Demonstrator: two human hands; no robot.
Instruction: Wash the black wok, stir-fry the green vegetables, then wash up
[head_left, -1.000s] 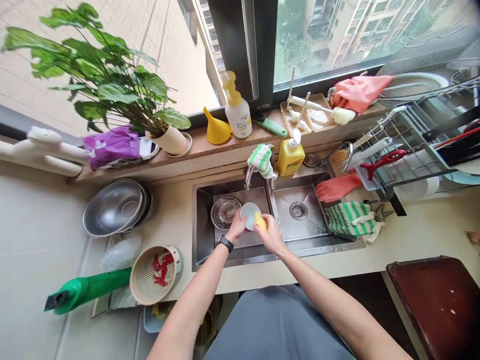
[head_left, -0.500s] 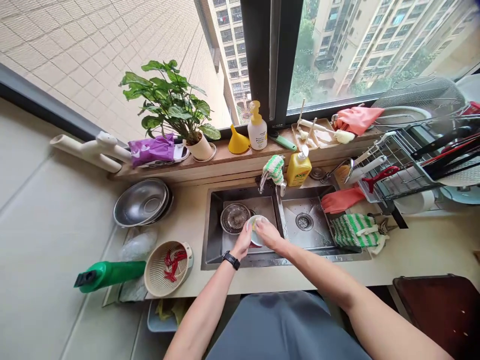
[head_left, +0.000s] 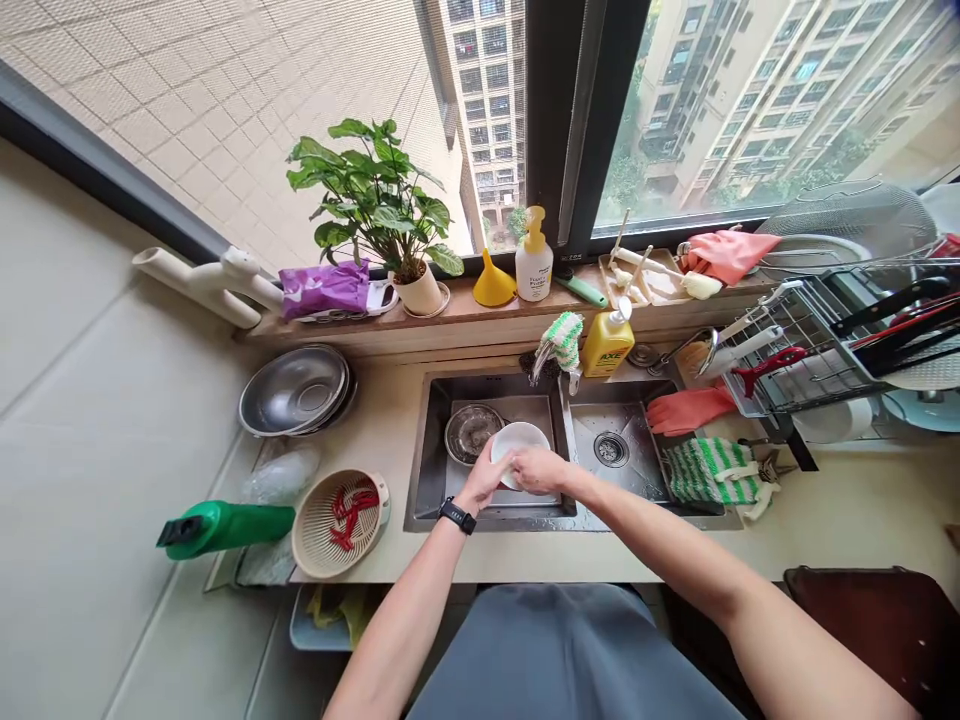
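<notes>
A small white bowl (head_left: 525,437) is held over the left basin of the steel sink (head_left: 417,470), its inside facing up. My left hand (head_left: 484,476) is closed on the bowl's left rim, with a black band on the wrist. My right hand (head_left: 538,470) has curled fingers against the bowl's near side; what may lie under those fingers is hidden. Just left of the white bowl, a round metal bowl (head_left: 471,434) sits wet in the basin. Behind it, a green-and-white striped cloth (head_left: 561,338) is draped over the faucet (head_left: 536,368).
Left on the counter are stacked metal bowls (head_left: 296,390), a beige basket (head_left: 306,540) with red chillies and a green bottle (head_left: 232,527). Yellow dish soap (head_left: 607,342) stands behind the sink. On the right are a pink glove (head_left: 686,410), a striped cloth (head_left: 705,470) and a wire dish rack (head_left: 806,310).
The white bowl has turned so more of its inside shows. My right fingers have moved from inside it to its near side. The whole view has shifted slightly.
</notes>
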